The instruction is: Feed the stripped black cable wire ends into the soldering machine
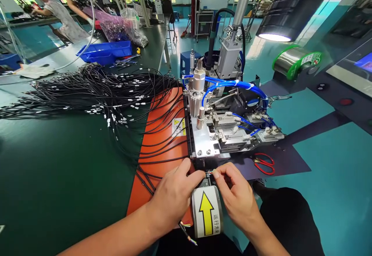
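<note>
My left hand [174, 192] and my right hand [235, 192] meet at the front of a small metal machine [221, 128] with blue air hoses. Both pinch the thin coloured wire ends of a black cable [209, 172] just above a grey housing bearing a yellow arrow label [207, 213]. The fingers of both hands are closed on the wires. Another cable end with coloured wires [188, 236] hangs below my left wrist. A large bundle of black cables [95, 93] lies spread over the green table to the left, some crossing an orange mat [162, 140].
Red-handled scissors [266, 164] lie right of the machine. A solder spool [296, 60] and a lamp [274, 37] sit at the upper right. A blue tray [106, 51] and plastic bags stand at the back. A person [58, 14] works at a far bench.
</note>
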### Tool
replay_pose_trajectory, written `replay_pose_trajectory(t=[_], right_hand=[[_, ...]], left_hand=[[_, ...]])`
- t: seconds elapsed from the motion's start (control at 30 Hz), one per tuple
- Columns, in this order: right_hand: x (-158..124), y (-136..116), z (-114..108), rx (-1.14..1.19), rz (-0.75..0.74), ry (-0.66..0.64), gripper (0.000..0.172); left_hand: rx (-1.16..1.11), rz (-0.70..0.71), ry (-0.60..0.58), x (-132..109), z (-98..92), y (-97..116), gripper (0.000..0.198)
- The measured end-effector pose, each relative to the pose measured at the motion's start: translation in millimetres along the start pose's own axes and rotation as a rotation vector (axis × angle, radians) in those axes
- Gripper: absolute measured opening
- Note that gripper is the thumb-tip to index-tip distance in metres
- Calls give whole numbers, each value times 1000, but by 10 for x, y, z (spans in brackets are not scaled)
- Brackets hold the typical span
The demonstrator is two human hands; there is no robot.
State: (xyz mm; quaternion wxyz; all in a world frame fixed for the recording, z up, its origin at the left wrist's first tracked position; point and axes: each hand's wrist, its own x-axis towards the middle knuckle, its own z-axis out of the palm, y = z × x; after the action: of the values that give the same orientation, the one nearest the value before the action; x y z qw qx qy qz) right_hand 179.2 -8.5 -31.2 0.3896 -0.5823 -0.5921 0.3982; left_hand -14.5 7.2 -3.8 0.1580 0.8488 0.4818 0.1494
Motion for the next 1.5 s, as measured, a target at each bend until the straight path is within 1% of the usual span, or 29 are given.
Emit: replay_pose_trajectory(t=[0.1, 0.2, 0.3, 0.4, 0.57, 0.73, 0.97, 1.1, 1.2, 1.27, 1.37, 1.5], right_hand=[[15, -46, -30, -61, -62, 34, 16], [55, -132, -34, -102, -169, 33, 11], [103, -182, -16, -119, -232, 8, 14], [130, -157, -7, -136, -229, 14, 18], [121, -66, -5, -125, -140, 43, 20], [108, -53, 27, -91, -36, 50, 24], [119, -58, 43, -127, -112, 66, 23], [107, -46, 56, -131, -65, 69, 26], [111, -42, 66, -120, -21, 57, 29], [125, -41, 64, -93, 29, 34, 31], [151, -33, 44, -20, 152, -22, 35], [156, -6, 4, 153, 297, -56, 39]], left_hand=[[2, 7, 12, 2, 1, 0, 24], [4, 17, 24, 4, 4, -1, 23], [3, 21, 35, 1, 12, -3, 22], [20, 31, 52, -5, 22, -5, 21], [32, 43, 68, -11, 24, -4, 21], [31, 51, 69, -12, 12, -1, 22], [14, 35, 44, -11, -3, -1, 22], [-3, 22, 17, -5, -7, 10, 23], [5, 22, 25, 1, -3, 14, 25], [21, 27, 36, 0, 1, 13, 25], [27, 29, 37, -11, 7, 8, 24], [8, 23, 28, -16, 15, 1, 24]])
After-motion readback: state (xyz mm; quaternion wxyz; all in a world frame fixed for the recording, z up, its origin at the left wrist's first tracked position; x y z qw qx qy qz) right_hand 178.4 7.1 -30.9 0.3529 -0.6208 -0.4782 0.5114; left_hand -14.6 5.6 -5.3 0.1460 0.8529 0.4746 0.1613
